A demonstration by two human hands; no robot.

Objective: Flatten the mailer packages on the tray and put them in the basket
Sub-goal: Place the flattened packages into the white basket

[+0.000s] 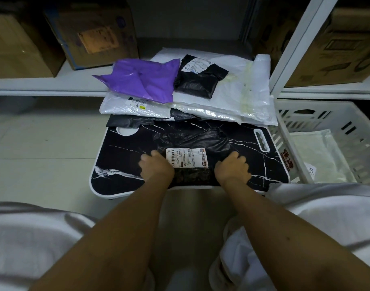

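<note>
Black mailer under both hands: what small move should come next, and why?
Probably sweep both hands outward and away along the black mailer to press it flat. The left hand and right hand sit on either side of its label, while the far part looks puffed and wrinkled on the tray. The basket waits to the right.

Both forearms [270, 223] are bare, no sleeves reaching them, no watch or rings showing (hands [156, 166] included); pale grey-white cloth [33, 234] covers the legs.
</note>
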